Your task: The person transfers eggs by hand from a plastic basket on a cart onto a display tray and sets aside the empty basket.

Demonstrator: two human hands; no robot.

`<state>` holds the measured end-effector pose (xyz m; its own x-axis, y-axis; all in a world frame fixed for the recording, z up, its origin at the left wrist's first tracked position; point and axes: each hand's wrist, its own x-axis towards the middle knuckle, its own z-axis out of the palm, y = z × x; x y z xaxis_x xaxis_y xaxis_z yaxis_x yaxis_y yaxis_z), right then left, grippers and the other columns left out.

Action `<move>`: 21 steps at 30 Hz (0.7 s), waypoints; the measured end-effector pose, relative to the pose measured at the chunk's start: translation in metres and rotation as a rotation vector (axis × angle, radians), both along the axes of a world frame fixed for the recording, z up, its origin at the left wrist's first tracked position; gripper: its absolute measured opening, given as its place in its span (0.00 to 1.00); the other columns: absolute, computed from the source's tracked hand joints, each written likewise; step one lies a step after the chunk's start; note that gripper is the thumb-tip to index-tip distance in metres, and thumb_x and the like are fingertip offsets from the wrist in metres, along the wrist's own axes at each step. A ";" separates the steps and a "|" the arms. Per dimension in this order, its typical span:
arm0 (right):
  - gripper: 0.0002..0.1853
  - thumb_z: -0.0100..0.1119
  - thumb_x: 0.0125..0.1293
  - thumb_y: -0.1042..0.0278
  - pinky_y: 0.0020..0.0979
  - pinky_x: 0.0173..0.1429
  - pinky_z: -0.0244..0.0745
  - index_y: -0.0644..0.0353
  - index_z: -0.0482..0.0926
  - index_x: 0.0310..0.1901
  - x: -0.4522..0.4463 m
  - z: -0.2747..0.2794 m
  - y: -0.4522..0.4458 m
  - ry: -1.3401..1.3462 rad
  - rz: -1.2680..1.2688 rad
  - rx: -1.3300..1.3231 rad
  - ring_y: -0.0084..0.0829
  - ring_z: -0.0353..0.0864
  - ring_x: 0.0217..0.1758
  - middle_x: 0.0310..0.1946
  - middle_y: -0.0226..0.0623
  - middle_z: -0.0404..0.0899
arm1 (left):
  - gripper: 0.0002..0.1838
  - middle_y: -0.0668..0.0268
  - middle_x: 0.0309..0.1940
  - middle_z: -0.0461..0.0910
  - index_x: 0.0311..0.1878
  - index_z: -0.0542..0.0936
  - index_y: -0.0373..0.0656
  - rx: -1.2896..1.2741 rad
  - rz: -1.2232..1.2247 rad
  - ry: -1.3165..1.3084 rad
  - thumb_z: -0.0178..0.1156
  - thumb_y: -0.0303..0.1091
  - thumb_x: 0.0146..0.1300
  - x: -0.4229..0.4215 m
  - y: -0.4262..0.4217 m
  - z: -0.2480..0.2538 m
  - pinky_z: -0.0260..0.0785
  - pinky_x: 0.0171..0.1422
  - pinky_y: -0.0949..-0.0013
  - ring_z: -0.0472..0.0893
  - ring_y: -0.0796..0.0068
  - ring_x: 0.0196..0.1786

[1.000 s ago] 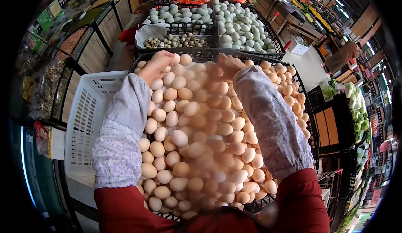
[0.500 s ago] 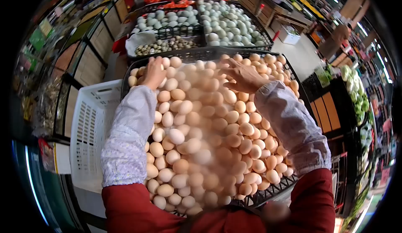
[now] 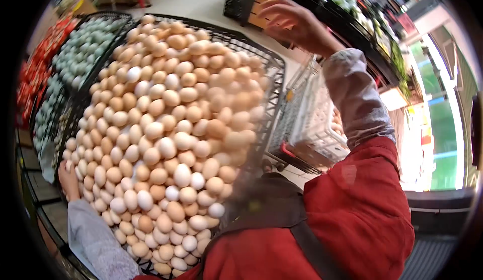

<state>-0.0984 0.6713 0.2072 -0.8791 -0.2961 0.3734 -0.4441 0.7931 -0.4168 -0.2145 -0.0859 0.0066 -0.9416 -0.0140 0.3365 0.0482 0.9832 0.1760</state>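
Note:
A big heap of brown eggs (image 3: 166, 114), with some paler ones, fills the black plastic crate (image 3: 274, 73) before me. At the crate's left edge, my left hand (image 3: 69, 180) rests against the outermost eggs, its fingers stretched out and partly hidden. My right hand (image 3: 297, 23) is raised beyond the crate's right edge, fingers apart and slightly curved, with nothing in it. Part of the heap's right side is blurred.
Crates of bluish-green eggs (image 3: 85, 48) and red net bags (image 3: 45, 63) stand at the left. To the right is a metal shopping cart (image 3: 302, 114) holding a pale, egg-filled container (image 3: 322, 124). Vegetable shelves (image 3: 352, 8) line the back right.
My view has swung to the right, bringing the cart into sight. My right hand has lifted away from the eggs and out to the right. The left hand stays at the crate's edge.

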 end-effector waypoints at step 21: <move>0.29 0.65 0.48 0.46 0.37 0.56 0.71 0.57 0.78 0.48 0.249 -0.335 0.473 -0.623 -1.118 -0.038 0.43 0.77 0.51 0.45 0.49 0.79 | 0.13 0.64 0.48 0.75 0.55 0.72 0.37 0.705 -0.416 0.108 0.51 0.27 0.68 0.136 0.469 0.145 0.65 0.57 0.72 0.74 0.77 0.50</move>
<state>0.1501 1.1447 -0.1276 -0.6703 0.7153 -0.1977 0.7309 0.5900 -0.3431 -0.0783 0.3831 0.1513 -0.8793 0.0870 0.4682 0.4361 0.5418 0.7185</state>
